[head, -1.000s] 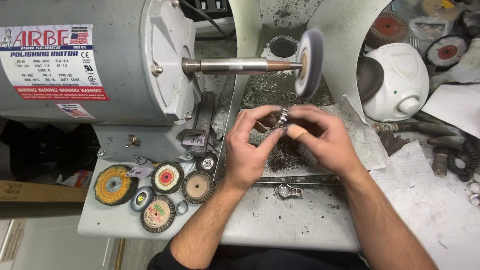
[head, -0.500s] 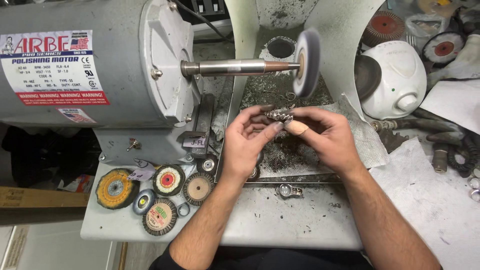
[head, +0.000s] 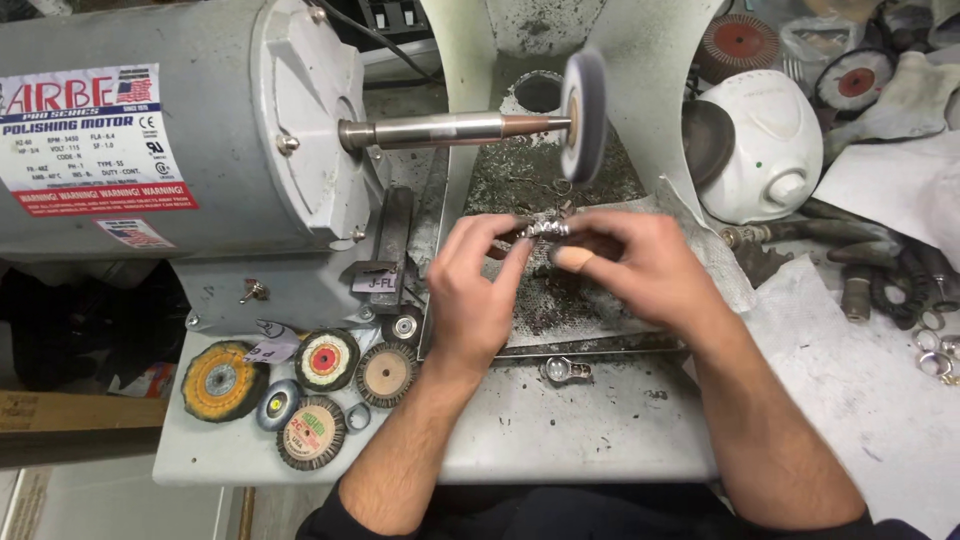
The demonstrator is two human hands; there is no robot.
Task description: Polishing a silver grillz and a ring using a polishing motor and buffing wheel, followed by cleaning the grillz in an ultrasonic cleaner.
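A small silver ring-like metal piece (head: 549,229) sits between the fingertips of both hands, just below a grey buffing wheel (head: 584,116) on the spindle (head: 455,130) of a grey polishing motor (head: 170,140). My left hand (head: 475,290) pinches the piece from the left. My right hand (head: 640,265) holds it from the right, with a tan cover on one fingertip. The hands hover over a dirty metal tray (head: 560,310) inside the white dust hood (head: 650,100).
Several small polishing wheels (head: 300,385) lie on the grey base at lower left. A metal ring (head: 566,371) lies on the tray's front lip. A white rounded machine (head: 760,145) stands to the right, with hoses, abrasive discs and paper beyond it.
Both hands and the metal piece have risen slightly toward the buffing wheel, and the fingers have turned the piece a little.
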